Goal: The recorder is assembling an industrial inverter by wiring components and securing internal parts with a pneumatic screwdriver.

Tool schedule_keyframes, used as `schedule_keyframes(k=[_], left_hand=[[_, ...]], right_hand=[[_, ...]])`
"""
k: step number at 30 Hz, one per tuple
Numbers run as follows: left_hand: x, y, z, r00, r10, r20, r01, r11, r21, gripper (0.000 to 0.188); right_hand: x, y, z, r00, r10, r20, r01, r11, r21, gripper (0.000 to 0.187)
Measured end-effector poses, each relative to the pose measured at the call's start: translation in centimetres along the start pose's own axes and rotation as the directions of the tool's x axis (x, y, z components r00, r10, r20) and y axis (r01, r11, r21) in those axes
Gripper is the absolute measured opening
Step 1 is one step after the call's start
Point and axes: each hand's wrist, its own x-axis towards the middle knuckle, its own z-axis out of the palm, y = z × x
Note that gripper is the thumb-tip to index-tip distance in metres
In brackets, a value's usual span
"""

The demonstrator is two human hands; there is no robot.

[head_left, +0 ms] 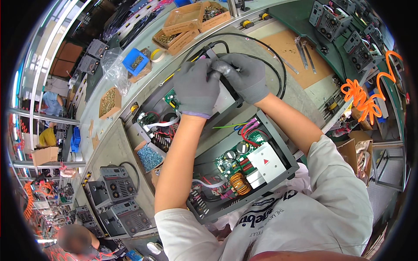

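Observation:
My left hand (198, 89) and my right hand (244, 77), both in grey gloves, meet over the far end of an open electronic unit (225, 99). Their fingers are closed and bunched together; what they pinch is hidden. Just beyond them a thick black cable (221, 42) runs to that end of the casing, and a yellow wire (167, 78) sticks out by my left hand. Closer to my body, tilted, lies a second open unit (292, 164), showing a green circuit board (226, 162), a copper coil (240, 184) and a silver heat sink (266, 162).
A carton of blue screws (149, 157) sits left of the units. Farther off are a blue bin (135, 61), a tape roll (157, 55) and cardboard boxes (183, 19). Metal strips (300, 52) and a coiled orange hose (363, 101) are at right. Finished-looking units (116, 187) stand at left; another person (78, 239) is beyond.

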Motion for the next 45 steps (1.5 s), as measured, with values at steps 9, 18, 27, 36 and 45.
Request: schedule_keyframes(k=[9,18,27,36,45], left_hand=[[-0.8,-4.6,-0.3,0.948,-0.318,0.027,0.315,0.916,-0.248,0.015],[2.5,-0.6,-1.0,0.971,-0.134,0.199,-0.005,0.819,0.573,0.019],[0.7,-2.8,-1.5,0.997,-0.075,0.011,0.074,0.994,0.083,0.016],[1.1,-2.2,-0.8,0.999,0.019,0.044,-0.036,0.897,0.44,0.013],[1.2,-2.0,-0.8,0.999,-0.029,0.045,0.003,0.876,0.483,0.013]], right_hand=[[0.5,1.3,1.1,0.832,0.273,0.483,-0.214,0.961,-0.174,0.08],[-0.5,1.3,0.9,0.93,0.193,0.312,-0.121,0.965,-0.234,0.063],[-0.6,0.6,0.6,0.895,0.296,0.333,-0.188,0.929,-0.32,0.061],[-0.8,1.0,0.6,0.91,0.251,0.329,-0.161,0.947,-0.279,0.063],[-1.0,1.6,1.2,0.931,0.2,0.307,-0.105,0.949,-0.299,0.065]])
